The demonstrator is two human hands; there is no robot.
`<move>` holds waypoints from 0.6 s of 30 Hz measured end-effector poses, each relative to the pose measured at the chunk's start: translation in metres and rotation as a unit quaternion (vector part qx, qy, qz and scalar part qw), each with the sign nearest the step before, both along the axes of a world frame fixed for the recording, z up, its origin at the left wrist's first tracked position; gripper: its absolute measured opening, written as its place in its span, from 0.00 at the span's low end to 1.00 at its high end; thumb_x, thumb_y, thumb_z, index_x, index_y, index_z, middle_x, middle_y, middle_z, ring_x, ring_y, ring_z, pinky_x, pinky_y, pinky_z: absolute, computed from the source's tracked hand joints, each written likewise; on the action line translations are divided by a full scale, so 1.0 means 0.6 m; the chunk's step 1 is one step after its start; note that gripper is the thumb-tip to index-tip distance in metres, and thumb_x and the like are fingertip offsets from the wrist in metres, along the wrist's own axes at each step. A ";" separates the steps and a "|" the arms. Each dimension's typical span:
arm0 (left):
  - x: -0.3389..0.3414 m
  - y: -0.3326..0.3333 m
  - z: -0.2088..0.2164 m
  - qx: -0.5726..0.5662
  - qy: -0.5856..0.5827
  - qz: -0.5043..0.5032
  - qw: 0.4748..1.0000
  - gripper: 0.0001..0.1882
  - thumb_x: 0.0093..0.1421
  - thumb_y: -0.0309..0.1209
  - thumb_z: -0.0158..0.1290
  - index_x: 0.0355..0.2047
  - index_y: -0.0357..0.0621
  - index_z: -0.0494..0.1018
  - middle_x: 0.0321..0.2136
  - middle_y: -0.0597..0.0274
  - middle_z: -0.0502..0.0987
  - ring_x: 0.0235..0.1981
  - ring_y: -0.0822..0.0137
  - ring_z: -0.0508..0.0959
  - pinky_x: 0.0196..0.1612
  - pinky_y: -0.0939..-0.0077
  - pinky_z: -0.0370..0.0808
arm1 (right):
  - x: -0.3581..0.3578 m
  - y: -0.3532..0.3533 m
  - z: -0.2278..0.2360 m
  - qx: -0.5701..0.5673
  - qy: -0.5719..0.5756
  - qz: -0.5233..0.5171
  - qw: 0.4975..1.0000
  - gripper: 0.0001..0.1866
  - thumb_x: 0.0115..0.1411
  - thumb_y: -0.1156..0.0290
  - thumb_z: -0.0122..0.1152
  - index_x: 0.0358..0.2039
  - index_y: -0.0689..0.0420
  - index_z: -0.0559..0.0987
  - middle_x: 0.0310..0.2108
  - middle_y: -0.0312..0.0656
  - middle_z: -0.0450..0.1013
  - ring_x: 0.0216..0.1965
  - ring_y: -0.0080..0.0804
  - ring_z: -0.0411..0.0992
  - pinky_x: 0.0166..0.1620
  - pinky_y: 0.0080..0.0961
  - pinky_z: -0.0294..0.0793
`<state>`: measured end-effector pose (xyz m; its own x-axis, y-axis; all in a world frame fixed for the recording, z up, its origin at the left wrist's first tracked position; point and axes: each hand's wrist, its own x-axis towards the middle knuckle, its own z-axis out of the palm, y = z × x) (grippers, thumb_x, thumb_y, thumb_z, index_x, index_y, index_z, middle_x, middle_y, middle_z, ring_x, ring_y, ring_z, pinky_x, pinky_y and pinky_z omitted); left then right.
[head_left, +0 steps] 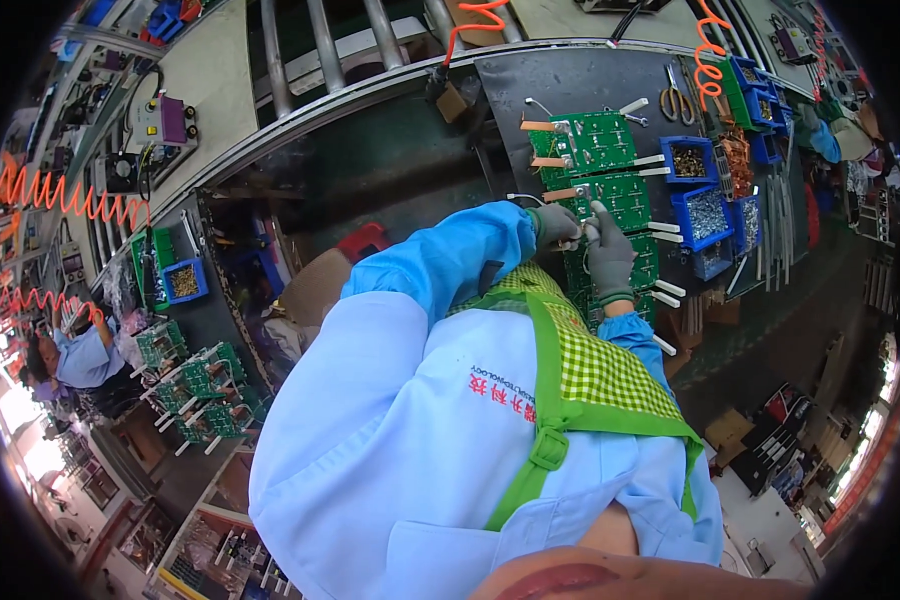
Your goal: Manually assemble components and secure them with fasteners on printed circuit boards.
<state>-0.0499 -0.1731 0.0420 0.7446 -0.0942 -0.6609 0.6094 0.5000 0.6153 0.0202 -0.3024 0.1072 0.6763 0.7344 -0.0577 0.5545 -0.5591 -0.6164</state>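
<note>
Several green circuit boards (602,140) lie in a column on the dark mat (510,75), with white posts sticking out along their right side and tan strips on their left. Over the boards in the middle of the column, my gloved left hand (555,224) has its fingers pinched together at the left edge. My right hand (610,258), also in a grey glove, is closed just beside it, its fingertips close to the left ones. Whatever small thing sits between the fingers is too small and covered to make out. Part of the lower boards is hidden behind my right hand and sleeve.
Right of the boards stand blue bins (705,216) of small metal parts, with scissors (676,106) farther back. An orange coiled hose (710,65) hangs nearby. A roller conveyor (325,45) runs behind. To the left are more circuit boards (202,378) and another person (85,355).
</note>
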 end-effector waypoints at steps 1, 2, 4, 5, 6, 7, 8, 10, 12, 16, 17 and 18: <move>0.002 0.000 0.003 -0.005 0.010 0.003 1.000 0.09 0.54 0.29 0.52 0.33 0.36 0.73 0.23 0.58 0.75 0.17 0.72 0.71 0.19 0.79 0.68 | 0.000 -0.002 -0.010 -0.010 -0.034 0.028 0.999 0.18 0.56 0.71 0.53 0.49 0.48 0.71 0.34 0.46 0.74 0.34 0.43 0.73 0.35 0.33 0.72; 0.005 -0.003 0.003 -0.005 0.009 0.005 1.000 0.09 0.54 0.29 0.52 0.33 0.36 0.73 0.23 0.58 0.75 0.17 0.72 0.71 0.19 0.79 0.68 | 0.002 -0.004 -0.018 -0.020 -0.068 0.056 0.996 0.19 0.56 0.71 0.54 0.50 0.47 0.70 0.34 0.45 0.74 0.35 0.43 0.74 0.35 0.33 0.72; 0.007 -0.007 -0.004 0.009 0.004 -0.004 1.000 0.09 0.54 0.28 0.52 0.33 0.35 0.73 0.23 0.57 0.75 0.17 0.71 0.71 0.19 0.78 0.68 | 0.002 -0.007 -0.015 -0.024 -0.061 0.048 0.997 0.19 0.56 0.71 0.54 0.50 0.47 0.70 0.34 0.45 0.74 0.35 0.42 0.74 0.36 0.33 0.72; 0.006 -0.007 -0.014 0.009 0.004 -0.003 1.000 0.09 0.54 0.28 0.52 0.33 0.35 0.73 0.23 0.57 0.75 0.17 0.71 0.71 0.19 0.78 0.68 | -0.002 -0.005 -0.010 -0.029 -0.053 0.038 0.997 0.19 0.56 0.71 0.54 0.50 0.47 0.70 0.33 0.45 0.75 0.35 0.42 0.74 0.36 0.32 0.72; 0.007 -0.008 -0.026 -0.015 -0.003 0.012 1.000 0.09 0.54 0.28 0.52 0.32 0.34 0.73 0.23 0.57 0.75 0.17 0.71 0.71 0.19 0.78 0.68 | -0.003 -0.002 -0.014 -0.029 -0.053 0.039 0.997 0.19 0.56 0.71 0.54 0.50 0.47 0.70 0.33 0.45 0.75 0.35 0.42 0.74 0.36 0.32 0.72; 0.007 -0.009 -0.018 -0.040 -0.010 0.025 0.999 0.08 0.54 0.28 0.51 0.32 0.34 0.72 0.23 0.57 0.75 0.17 0.71 0.71 0.18 0.78 0.67 | -0.001 -0.002 -0.018 -0.012 -0.025 0.008 1.000 0.19 0.56 0.71 0.54 0.49 0.48 0.70 0.33 0.44 0.75 0.34 0.42 0.74 0.36 0.32 0.72; 0.008 -0.009 -0.010 -0.041 -0.011 0.025 0.999 0.08 0.54 0.28 0.51 0.32 0.34 0.72 0.23 0.57 0.75 0.17 0.71 0.71 0.18 0.78 0.67 | 0.002 -0.004 -0.021 0.005 0.002 -0.023 1.000 0.19 0.55 0.72 0.54 0.49 0.49 0.71 0.34 0.44 0.75 0.34 0.41 0.74 0.36 0.32 0.72; 0.004 -0.004 0.010 -0.045 0.019 0.042 0.998 0.08 0.55 0.27 0.51 0.32 0.34 0.72 0.23 0.56 0.75 0.16 0.71 0.71 0.18 0.79 0.67 | 0.007 -0.006 -0.016 0.009 0.028 -0.026 0.999 0.18 0.55 0.72 0.54 0.48 0.50 0.71 0.34 0.44 0.75 0.34 0.39 0.74 0.36 0.31 0.72; 0.003 -0.001 0.011 -0.026 0.011 0.024 0.999 0.08 0.55 0.28 0.51 0.32 0.34 0.72 0.23 0.56 0.75 0.16 0.72 0.71 0.18 0.79 0.67 | 0.008 -0.004 -0.012 0.013 0.054 -0.028 0.998 0.18 0.55 0.73 0.54 0.48 0.52 0.72 0.34 0.44 0.75 0.33 0.38 0.74 0.37 0.30 0.73; 0.002 -0.004 0.011 -0.009 0.011 0.027 1.000 0.07 0.55 0.28 0.51 0.31 0.35 0.72 0.22 0.57 0.75 0.15 0.73 0.70 0.18 0.79 0.66 | 0.006 -0.005 -0.010 0.027 0.065 -0.041 0.997 0.16 0.55 0.74 0.54 0.46 0.55 0.72 0.34 0.44 0.75 0.33 0.35 0.75 0.37 0.28 0.73; 0.003 -0.004 0.015 -0.009 0.010 0.028 1.000 0.07 0.55 0.28 0.51 0.31 0.35 0.72 0.22 0.57 0.75 0.15 0.73 0.70 0.18 0.79 0.66 | 0.008 -0.002 -0.010 0.031 0.076 -0.049 0.995 0.16 0.55 0.74 0.54 0.45 0.56 0.73 0.33 0.45 0.75 0.33 0.35 0.75 0.37 0.27 0.73; 0.004 -0.004 0.020 -0.003 0.016 0.020 1.000 0.07 0.55 0.28 0.51 0.30 0.36 0.72 0.22 0.58 0.75 0.15 0.73 0.70 0.18 0.79 0.66 | 0.012 -0.002 -0.013 0.031 0.075 -0.048 0.996 0.16 0.55 0.74 0.54 0.45 0.56 0.73 0.33 0.45 0.75 0.33 0.35 0.75 0.37 0.27 0.73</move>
